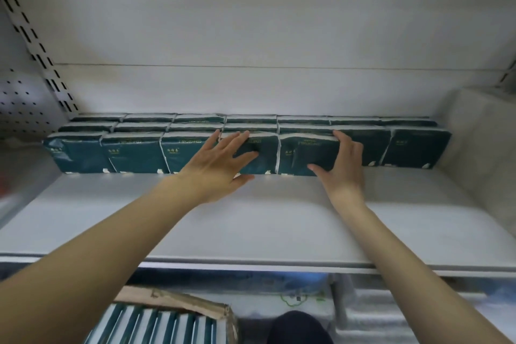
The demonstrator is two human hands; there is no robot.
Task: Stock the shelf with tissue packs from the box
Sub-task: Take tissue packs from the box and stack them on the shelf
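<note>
The tissue packs (134, 153) stand in three rows at the back of the shelf (251, 218), and the front row touches side by side. The left hand (215, 167) and the right hand (346, 167) lie open on two middle packs, fingers straight, gripping nothing. We think an uneven push could tilt a pack or bend the row, because the soft packs give and their glossy teal film slides easily on smooth white metal. More packs stand in the worn cardboard box (195, 304) below.
</note>
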